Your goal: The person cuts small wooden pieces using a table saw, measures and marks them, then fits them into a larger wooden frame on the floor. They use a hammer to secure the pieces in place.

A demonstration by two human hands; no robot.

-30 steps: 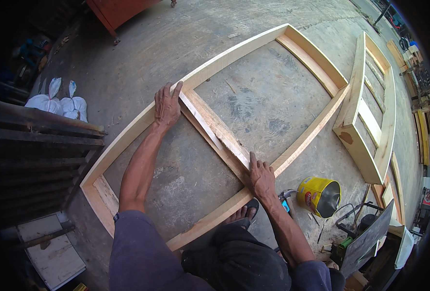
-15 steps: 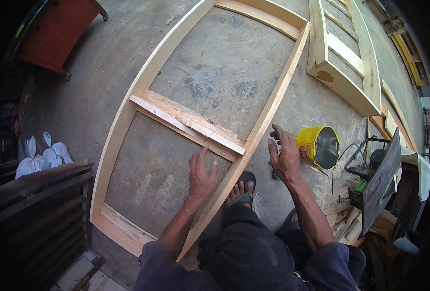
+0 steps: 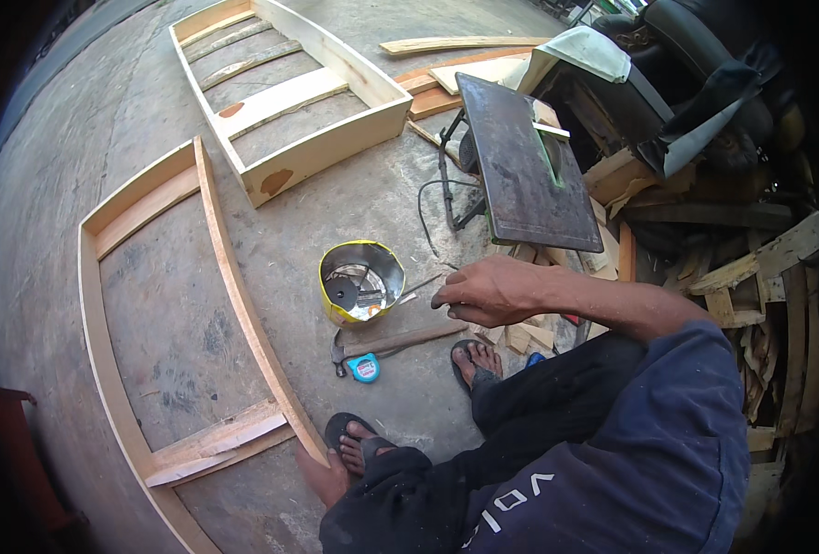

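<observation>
Swung since half a second ago: view, toward the saw side; left hand (image 3: 324,477), from above the floor inside the frame (image 3: 102,325) to its near rail (image 3: 251,325); right hand (image 3: 491,292), to the far side of the bucket (image 3: 386,261). At left on the floor, the wooden frame, crosspiece (image 3: 216,441) set across it near the left hand. Just beside its far end, a second frame (image 3: 331,148). Farther right, the saw (image 3: 525,175), scraps (image 3: 518,339) below. Between frame and right hand, the bucket; near it a hammer (image 3: 400,339), handle toward that hand. Right hand half curled, fingertips drooping, palm hidden; cannot tell if empty. Left hand against the rail, fingers mostly hidden; cannot tell how tightly closed. Smallest, a blue tape (image 3: 364,367), just beside the hammer head.
</observation>
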